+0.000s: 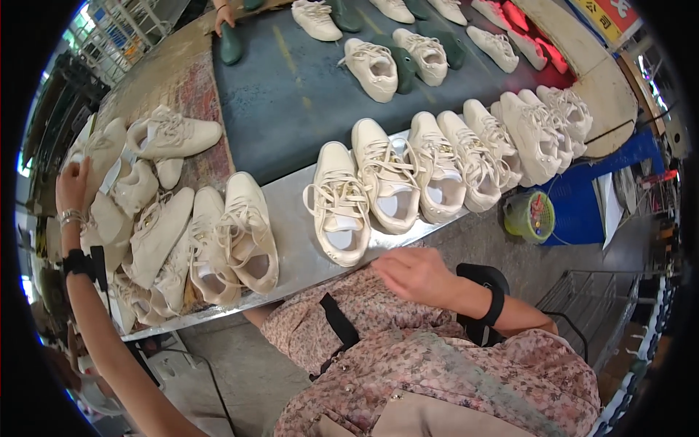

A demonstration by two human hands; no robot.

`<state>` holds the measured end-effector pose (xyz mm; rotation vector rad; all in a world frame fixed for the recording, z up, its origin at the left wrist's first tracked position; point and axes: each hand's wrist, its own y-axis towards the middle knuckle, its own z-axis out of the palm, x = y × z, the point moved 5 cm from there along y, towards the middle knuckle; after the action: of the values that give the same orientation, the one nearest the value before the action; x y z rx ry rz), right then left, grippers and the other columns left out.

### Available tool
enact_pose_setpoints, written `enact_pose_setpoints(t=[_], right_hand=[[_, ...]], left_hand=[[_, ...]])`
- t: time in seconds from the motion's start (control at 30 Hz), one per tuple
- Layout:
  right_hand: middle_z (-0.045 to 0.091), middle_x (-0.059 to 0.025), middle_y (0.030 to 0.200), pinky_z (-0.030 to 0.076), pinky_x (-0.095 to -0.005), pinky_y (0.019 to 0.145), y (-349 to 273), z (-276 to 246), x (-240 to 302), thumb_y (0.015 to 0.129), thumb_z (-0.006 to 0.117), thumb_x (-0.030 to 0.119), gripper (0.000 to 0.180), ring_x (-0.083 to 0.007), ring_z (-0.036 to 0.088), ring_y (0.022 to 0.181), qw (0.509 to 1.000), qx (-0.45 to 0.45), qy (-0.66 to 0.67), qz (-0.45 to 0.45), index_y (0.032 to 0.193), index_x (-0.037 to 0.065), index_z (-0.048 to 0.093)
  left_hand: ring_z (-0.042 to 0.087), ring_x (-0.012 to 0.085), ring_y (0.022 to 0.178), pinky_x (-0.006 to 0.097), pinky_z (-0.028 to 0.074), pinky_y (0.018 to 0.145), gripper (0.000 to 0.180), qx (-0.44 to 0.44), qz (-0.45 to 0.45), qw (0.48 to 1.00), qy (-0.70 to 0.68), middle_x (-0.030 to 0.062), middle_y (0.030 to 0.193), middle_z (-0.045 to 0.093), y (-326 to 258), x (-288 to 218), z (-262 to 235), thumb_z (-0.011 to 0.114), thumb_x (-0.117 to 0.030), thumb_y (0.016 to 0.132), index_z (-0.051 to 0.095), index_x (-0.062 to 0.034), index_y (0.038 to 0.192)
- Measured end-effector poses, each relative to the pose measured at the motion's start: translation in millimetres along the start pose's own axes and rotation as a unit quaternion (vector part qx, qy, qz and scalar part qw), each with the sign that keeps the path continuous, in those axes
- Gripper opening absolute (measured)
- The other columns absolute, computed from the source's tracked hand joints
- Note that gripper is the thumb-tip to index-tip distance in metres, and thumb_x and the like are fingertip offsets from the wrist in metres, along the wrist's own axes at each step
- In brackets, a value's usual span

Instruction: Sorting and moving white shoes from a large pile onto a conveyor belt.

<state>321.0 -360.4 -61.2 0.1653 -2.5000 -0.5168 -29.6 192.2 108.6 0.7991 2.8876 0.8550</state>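
At the far left, my left hand [71, 183] is closed on a cream lace-up sneaker [104, 149] within a heap of similar shoes; its fingertips are partly hidden. My right hand [416, 275] is empty, its fingers loosely bent, just off the near edge of the metal ledge [295, 218]. The nearest shoe to it is a cream sneaker [341, 207] with loose laces, toe pointing away. To its right runs a row of matching sneakers [388, 175]. Two more, including one sneaker [250, 231], stand left of the gap on the ledge.
Beyond the ledge lies a dark conveyor belt [269, 109] bearing cream sneakers [370, 69] and green shoe lasts [404, 69]. Red light falls on shoes at the far right. Another person's hand [224, 18] touches a green last [230, 45]. Below right hangs a yellow-green basket [529, 217].
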Motion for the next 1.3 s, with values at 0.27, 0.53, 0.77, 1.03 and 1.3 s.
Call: enact_pose_setpoints(t=[0.27,0.53,0.77,1.03,1.3], right_hand=[[0.063,-0.009,0.097,0.053,-0.0322,0.055,-14,-30,-41,0.083,0.068,0.019,0.028,-0.0254,0.065,0.066,0.96,-0.097,-0.005,0.263,0.105,0.003,0.061],[0.063,-0.014,0.087,0.047,-0.0349,0.05,35,34,-49,0.079,0.068,0.043,0.04,-0.0231,0.062,0.062,0.933,0.082,-0.214,0.278,0.083,0.003,0.063],[0.055,-0.0116,0.089,0.045,-0.0344,0.062,48,23,-47,0.073,0.071,0.042,0.044,-0.0237,0.057,0.072,0.926,-0.022,-0.315,0.205,0.089,0.002,0.061],[0.05,-0.012,0.092,0.047,-0.0369,0.066,33,39,-65,0.072,0.059,0.006,0.022,-0.0264,0.057,0.082,0.949,-0.024,-0.246,0.194,0.093,0.002,0.054],[0.047,-0.0139,0.095,0.05,-0.0394,0.067,20,29,-71,0.064,0.069,0.008,0.037,-0.0305,0.057,0.085,0.993,-0.009,-0.085,0.078,0.096,0.002,0.052]], left_hand=[[0.055,0.0371,0.069,0.045,0.044,0.066,0.045,-0.003,-0.045,0.999,0.016,0.0194,0.069,0.06,3,-39,58,0.055,-0.044,0.091,0.064,-0.0021,0.076],[0.057,0.0384,0.081,0.048,0.046,0.072,0.033,-0.133,0.118,0.979,0.101,0.0159,0.088,0.065,-28,-25,55,0.048,-0.032,0.096,0.066,-0.0062,0.09],[0.055,0.0361,0.085,0.048,0.045,0.073,0.035,-0.07,-0.035,0.997,0.025,0.0184,0.083,0.062,-28,-51,40,0.049,-0.034,0.096,0.066,-0.0041,0.088],[0.054,0.0361,0.086,0.047,0.044,0.075,0.033,-0.106,-0.022,0.993,0.038,0.0169,0.085,0.061,-33,-47,41,0.048,-0.029,0.096,0.061,-0.002,0.084],[0.053,0.0365,0.084,0.047,0.044,0.075,0.031,-0.105,-0.008,0.993,0.044,0.0163,0.086,0.06,-28,-31,51,0.049,-0.025,0.096,0.058,0.0,0.08]])
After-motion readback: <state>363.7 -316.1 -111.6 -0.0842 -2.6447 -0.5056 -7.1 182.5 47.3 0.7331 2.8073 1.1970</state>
